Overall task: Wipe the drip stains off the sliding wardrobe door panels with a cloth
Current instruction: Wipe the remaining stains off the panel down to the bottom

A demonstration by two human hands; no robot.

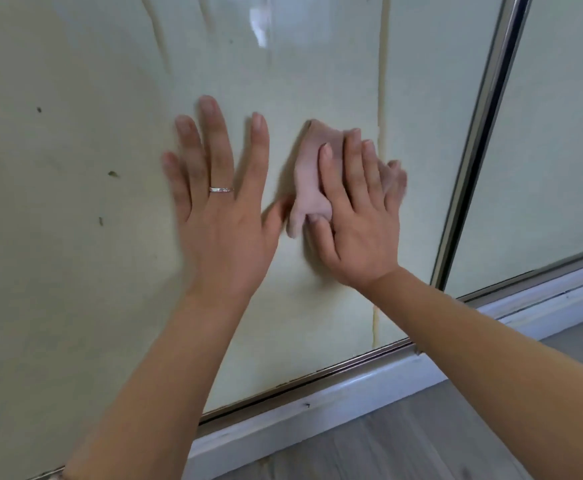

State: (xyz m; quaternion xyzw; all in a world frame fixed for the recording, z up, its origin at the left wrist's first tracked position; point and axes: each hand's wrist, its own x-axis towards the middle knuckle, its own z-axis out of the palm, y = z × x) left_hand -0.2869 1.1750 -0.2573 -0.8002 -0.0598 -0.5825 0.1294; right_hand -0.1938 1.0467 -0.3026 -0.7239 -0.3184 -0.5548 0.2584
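Observation:
A pale green glossy wardrobe door panel [85,98] fills the view. My left hand [220,209] lies flat against it with fingers spread; it wears a ring. Just to its right, my right hand [355,220] presses a small pink cloth [312,174] onto the panel, fingers straight on the cloth and thumb tucked at its lower edge. A yellowish drip stain [382,98] runs down the panel beside my right fingers and shows again lower down, where the same drip stain [374,323] reaches the bottom rail. More faint streaks [160,36] mark the top.
A metal vertical frame [480,143] separates this panel from a second panel [553,133] at the right. Small dark specks [112,173] dot the left of the panel. Below are the bottom track [317,372], white skirting [317,410] and grey wood floor [404,441].

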